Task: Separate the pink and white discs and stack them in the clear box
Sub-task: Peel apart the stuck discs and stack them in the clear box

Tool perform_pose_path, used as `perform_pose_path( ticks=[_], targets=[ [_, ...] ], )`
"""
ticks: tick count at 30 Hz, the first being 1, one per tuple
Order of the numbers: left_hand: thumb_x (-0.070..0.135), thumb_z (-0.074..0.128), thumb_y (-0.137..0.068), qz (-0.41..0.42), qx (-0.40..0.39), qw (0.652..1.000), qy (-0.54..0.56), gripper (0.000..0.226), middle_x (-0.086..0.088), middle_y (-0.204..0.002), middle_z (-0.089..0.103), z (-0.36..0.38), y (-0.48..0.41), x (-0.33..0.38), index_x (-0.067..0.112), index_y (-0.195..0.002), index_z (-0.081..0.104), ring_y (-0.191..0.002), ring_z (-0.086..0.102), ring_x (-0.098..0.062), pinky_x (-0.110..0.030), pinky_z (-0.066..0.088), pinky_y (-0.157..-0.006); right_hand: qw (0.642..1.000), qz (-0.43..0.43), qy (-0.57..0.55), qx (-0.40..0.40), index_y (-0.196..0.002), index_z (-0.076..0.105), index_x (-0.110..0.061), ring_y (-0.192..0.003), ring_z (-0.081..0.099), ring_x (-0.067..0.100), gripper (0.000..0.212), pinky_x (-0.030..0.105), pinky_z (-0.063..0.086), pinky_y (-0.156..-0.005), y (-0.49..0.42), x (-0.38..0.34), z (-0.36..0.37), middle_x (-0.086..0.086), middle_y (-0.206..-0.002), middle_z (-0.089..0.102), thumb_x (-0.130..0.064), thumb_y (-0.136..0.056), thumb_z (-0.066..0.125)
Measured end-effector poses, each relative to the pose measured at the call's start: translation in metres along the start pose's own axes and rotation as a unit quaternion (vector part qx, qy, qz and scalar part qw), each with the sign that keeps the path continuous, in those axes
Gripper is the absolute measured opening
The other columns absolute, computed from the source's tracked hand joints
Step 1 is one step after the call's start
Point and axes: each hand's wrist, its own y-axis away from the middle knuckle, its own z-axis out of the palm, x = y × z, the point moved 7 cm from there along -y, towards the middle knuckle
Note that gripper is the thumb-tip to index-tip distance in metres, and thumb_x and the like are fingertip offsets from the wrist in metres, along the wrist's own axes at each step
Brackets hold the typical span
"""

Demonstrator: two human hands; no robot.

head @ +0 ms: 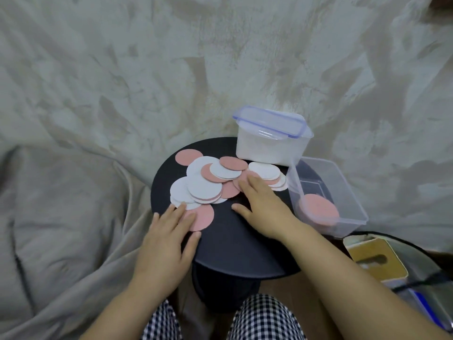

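Discs piled mixed on the table; some pink already in the box, just right. Right hand nearer the box, fingers flat on a pink disc at the pile's right; left hand flat (nothing gripped) on another. Calls for a short rightward carry.

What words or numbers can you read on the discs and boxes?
None can be read.
discs: plain pink and white, no print.
clear box: no label shows.
lidded box: no label shows.
tan box: a dark mark, too blurred to tell whether it is writing.
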Motion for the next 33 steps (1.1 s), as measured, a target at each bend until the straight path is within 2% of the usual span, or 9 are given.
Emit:
perform_pose_path(
  ticks=[5, 9, 14, 19, 23, 26, 28, 30, 33],
  targets=[
    [0.037, 0.043, -0.084, 0.021, 0.012, 0.998, 0.063, 0.039, -0.002, -0.114, 0.067, -0.005, 0.007, 0.004, 0.018, -0.101, 0.072, -0.109, 0.059, -0.027, -0.042, 0.037, -0.100, 0.999, -0.031, 0.015, 0.014, -0.145, 0.026, -0.023, -0.143, 0.009, 0.013, 0.054, 0.032, 0.010, -0.117, 0.035, -0.006, -0.002, -0.004, -0.156, 0.012, -0.043, -0.096, 0.038],
    [0.040, 0.051, -0.081, 0.041, 0.028, 0.992, 0.117, 0.034, 0.001, -0.102, 0.065, -0.015, 0.004, 0.006, 0.017, -0.096, 0.072, -0.095, 0.058, -0.020, -0.033, 0.046, -0.086, 0.997, -0.074, -0.008, 0.019, -0.142, 0.033, -0.027, -0.141, 0.014, 0.006, 0.051, 0.025, 0.001, -0.116, 0.069, -0.008, 0.000, -0.010, -0.154, 0.019, -0.043, -0.095, 0.042],
    [0.044, 0.054, -0.083, 0.129, 0.029, 0.988, 0.085, 0.038, 0.000, -0.105, 0.064, -0.012, 0.023, 0.020, 0.014, -0.100, 0.071, -0.099, 0.054, -0.021, -0.032, 0.038, -0.096, 0.995, -0.083, -0.034, 0.036, -0.139, 0.038, -0.031, -0.137, 0.013, -0.005, 0.070, 0.023, 0.001, -0.115, 0.093, -0.002, 0.008, -0.016, -0.150, 0.023, -0.066, -0.080, 0.025],
    [0.036, 0.062, -0.082, 0.167, 0.065, 0.975, 0.129, 0.026, 0.001, -0.094, 0.067, -0.015, 0.036, 0.021, 0.013, -0.087, 0.073, -0.088, 0.059, -0.019, -0.034, 0.046, -0.084, 0.987, -0.108, -0.103, 0.059, -0.130, 0.049, -0.033, -0.134, 0.025, -0.006, 0.068, 0.029, 0.014, -0.116, 0.106, -0.003, 0.008, -0.020, -0.143, 0.033, -0.068, -0.072, 0.044],
    [0.030, 0.058, -0.085, 0.100, 0.078, 0.967, 0.221, 0.021, 0.007, -0.089, 0.069, -0.029, 0.033, 0.018, 0.014, -0.087, 0.071, -0.084, 0.062, -0.013, -0.033, 0.050, -0.078, 0.976, -0.134, -0.127, 0.114, -0.116, 0.065, -0.026, -0.124, 0.042, -0.005, 0.051, 0.025, 0.029, -0.109, 0.117, -0.004, 0.001, -0.017, -0.127, 0.054, -0.046, -0.068, 0.068],
    [0.035, 0.051, -0.087, 0.005, 0.082, 0.955, 0.285, 0.017, 0.016, -0.090, 0.069, -0.036, 0.029, 0.018, 0.026, -0.093, 0.064, -0.081, 0.064, -0.007, -0.027, 0.050, -0.074, 0.964, -0.140, -0.160, 0.159, -0.102, 0.071, -0.025, -0.108, 0.056, -0.006, 0.030, 0.019, 0.043, -0.096, 0.124, -0.009, -0.008, -0.019, -0.109, 0.065, -0.038, -0.076, 0.067],
    [0.033, 0.054, -0.088, -0.042, 0.093, 0.946, 0.308, 0.004, 0.018, -0.081, 0.067, -0.038, 0.027, 0.022, 0.031, -0.089, 0.057, -0.075, 0.064, -0.001, -0.015, 0.047, -0.067, 0.953, -0.115, -0.210, 0.188, -0.094, 0.070, -0.032, -0.094, 0.060, -0.007, 0.013, 0.010, 0.045, -0.084, 0.125, -0.011, -0.020, -0.024, -0.095, 0.068, -0.034, -0.082, 0.064],
    [0.021, 0.059, -0.090, -0.095, 0.089, 0.924, 0.359, 0.014, 0.019, -0.073, 0.068, -0.035, 0.026, 0.028, 0.032, -0.082, 0.054, -0.076, 0.063, 0.006, -0.007, 0.045, -0.066, 0.933, -0.070, -0.273, 0.226, -0.086, 0.063, -0.039, -0.086, 0.061, -0.003, 0.016, 0.007, 0.044, -0.075, 0.124, -0.007, -0.030, -0.023, -0.089, 0.066, -0.024, -0.085, 0.065],
    [0.019, 0.057, -0.090, -0.176, 0.025, 0.861, 0.477, 0.009, 0.009, -0.073, 0.071, -0.018, 0.025, 0.037, 0.027, -0.086, 0.059, -0.075, 0.068, -0.008, -0.029, 0.055, -0.077, 0.888, -0.018, -0.385, 0.252, -0.081, 0.062, -0.034, -0.077, 0.061, -0.001, 0.017, 0.008, 0.045, -0.066, 0.117, -0.006, -0.036, -0.023, -0.082, 0.066, -0.017, -0.081, 0.066]
  ],
)
